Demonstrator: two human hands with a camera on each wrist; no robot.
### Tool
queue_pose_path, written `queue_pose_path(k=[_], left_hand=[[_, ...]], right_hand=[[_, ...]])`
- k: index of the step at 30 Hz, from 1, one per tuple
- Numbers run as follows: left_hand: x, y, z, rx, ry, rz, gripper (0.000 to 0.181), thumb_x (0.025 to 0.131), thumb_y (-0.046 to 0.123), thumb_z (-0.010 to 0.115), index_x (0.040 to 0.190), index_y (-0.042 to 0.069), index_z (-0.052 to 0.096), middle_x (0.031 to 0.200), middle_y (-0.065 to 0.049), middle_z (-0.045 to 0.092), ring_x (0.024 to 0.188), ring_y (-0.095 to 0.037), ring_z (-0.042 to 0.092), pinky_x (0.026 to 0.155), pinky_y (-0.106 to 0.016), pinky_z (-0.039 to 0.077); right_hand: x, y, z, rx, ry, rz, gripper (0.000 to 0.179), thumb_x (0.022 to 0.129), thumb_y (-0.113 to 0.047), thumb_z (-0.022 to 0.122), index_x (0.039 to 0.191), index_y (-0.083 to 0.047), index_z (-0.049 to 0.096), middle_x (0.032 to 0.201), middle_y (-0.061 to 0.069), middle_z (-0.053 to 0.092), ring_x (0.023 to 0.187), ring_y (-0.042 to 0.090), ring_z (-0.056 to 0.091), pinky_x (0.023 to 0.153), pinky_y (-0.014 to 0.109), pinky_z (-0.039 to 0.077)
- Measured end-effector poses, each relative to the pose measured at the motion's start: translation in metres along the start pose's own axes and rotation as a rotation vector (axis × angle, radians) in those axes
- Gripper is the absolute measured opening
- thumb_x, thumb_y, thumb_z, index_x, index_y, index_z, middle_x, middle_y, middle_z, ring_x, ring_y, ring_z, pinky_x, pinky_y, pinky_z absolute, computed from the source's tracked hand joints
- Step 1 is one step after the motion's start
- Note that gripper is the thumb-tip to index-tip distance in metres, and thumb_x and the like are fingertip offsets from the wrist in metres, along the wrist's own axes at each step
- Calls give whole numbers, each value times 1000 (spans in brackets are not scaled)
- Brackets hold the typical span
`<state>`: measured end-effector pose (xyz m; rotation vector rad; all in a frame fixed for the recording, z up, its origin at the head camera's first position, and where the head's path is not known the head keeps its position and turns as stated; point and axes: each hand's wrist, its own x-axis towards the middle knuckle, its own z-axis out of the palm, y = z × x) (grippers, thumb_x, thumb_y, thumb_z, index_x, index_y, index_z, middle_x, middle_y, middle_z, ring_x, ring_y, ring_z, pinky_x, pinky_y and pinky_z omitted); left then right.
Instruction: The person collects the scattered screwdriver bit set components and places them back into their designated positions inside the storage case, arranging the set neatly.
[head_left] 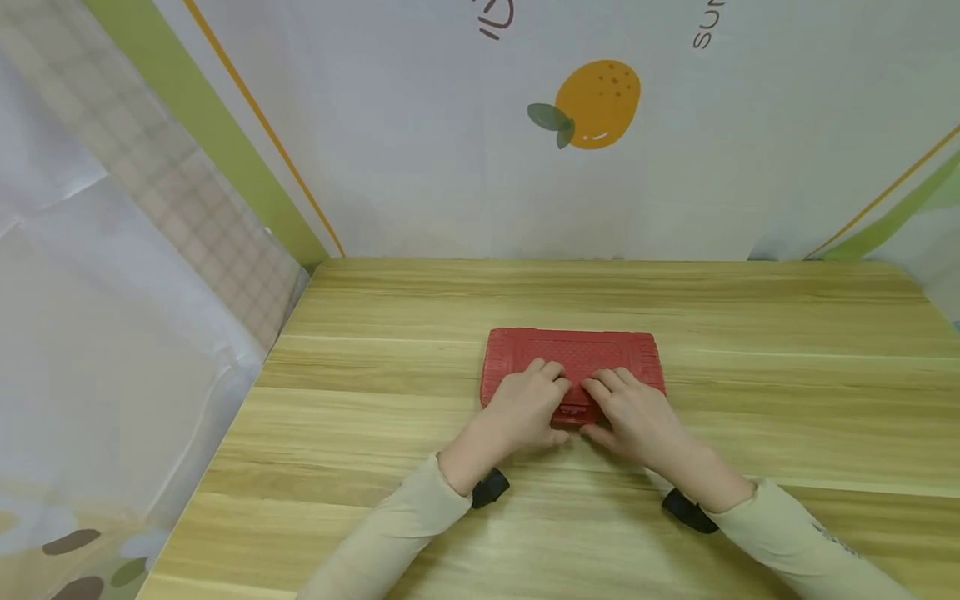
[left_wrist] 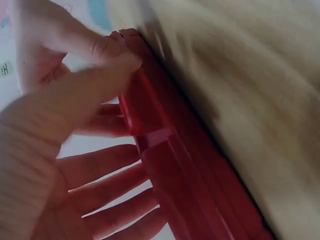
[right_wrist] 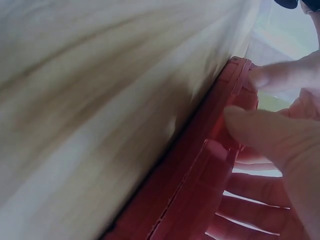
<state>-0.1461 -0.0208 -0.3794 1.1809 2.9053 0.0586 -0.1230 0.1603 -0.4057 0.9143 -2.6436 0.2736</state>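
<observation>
A flat red plastic case [head_left: 525, 340] with a textured lid lies closed on the wooden table. At the middle of its near edge is a small latch [head_left: 574, 410]. My left hand [head_left: 525, 407] grips that edge left of the latch, its fingers bent over the lid and its thumb at the front side. On the other side my right hand [head_left: 637, 417] holds the edge in much the same way. In the left wrist view the thumb [left_wrist: 95, 90] is against the case's front face by the latch. The right thumb [right_wrist: 260, 127] touches it too in the right wrist view.
The wood-grain table [head_left: 360, 433] stretches out around the case. Behind it hangs a white cloth [head_left: 420, 158] printed with an orange fruit [head_left: 600, 104]. Pale fabric [head_left: 112, 333] drops at the left side. A black band [head_left: 688, 512] is at the right wrist.
</observation>
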Motion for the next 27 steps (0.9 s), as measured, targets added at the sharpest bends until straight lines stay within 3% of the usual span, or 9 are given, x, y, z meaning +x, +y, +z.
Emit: queue_pose_path(k=[7, 17, 23, 25, 27], left_hand=[[1, -2, 5, -46, 57, -20, 29, 83, 28, 72, 109, 14, 70, 109, 1, 60, 99, -14, 53, 63, -21, 54], [2, -3, 5, -72, 79, 1, 21, 83, 24, 73, 101, 14, 74, 98, 2, 61, 88, -13, 52, 61, -18, 51], [3, -6, 1, -119, 52, -11, 22, 85, 25, 71, 104, 14, 73, 99, 2, 61, 90, -12, 52, 63, -20, 51], [4, -8, -1, -153, 48, -27, 26, 87, 27, 68, 108, 12, 71, 101, 2, 61, 92, -13, 54, 65, -20, 51], [6, -10, -3, -168, 92, -43, 29, 90, 27, 64, 112, 10, 68, 105, 0, 63, 97, -15, 56, 70, -23, 53]], right_hand=[[1, -1, -1, 17, 11, 12, 40, 73, -20, 81, 101, 5, 66, 94, 12, 63, 85, 26, 58, 62, 35, 56], [1, 1, 0, 3, 53, 0, 30, 71, -16, 81, 94, 1, 72, 89, 10, 67, 78, 24, 60, 60, 33, 55], [3, 5, -4, 65, 22, 21, 25, 73, -16, 80, 92, -1, 73, 89, 10, 69, 79, 24, 63, 65, 36, 56], [5, 7, -6, 115, 50, 37, 24, 73, -14, 80, 91, 0, 72, 88, 10, 69, 79, 23, 64, 66, 37, 56], [8, 9, -8, 142, 122, 64, 27, 74, -13, 79, 95, 2, 70, 91, 13, 68, 83, 27, 64, 69, 40, 56]])
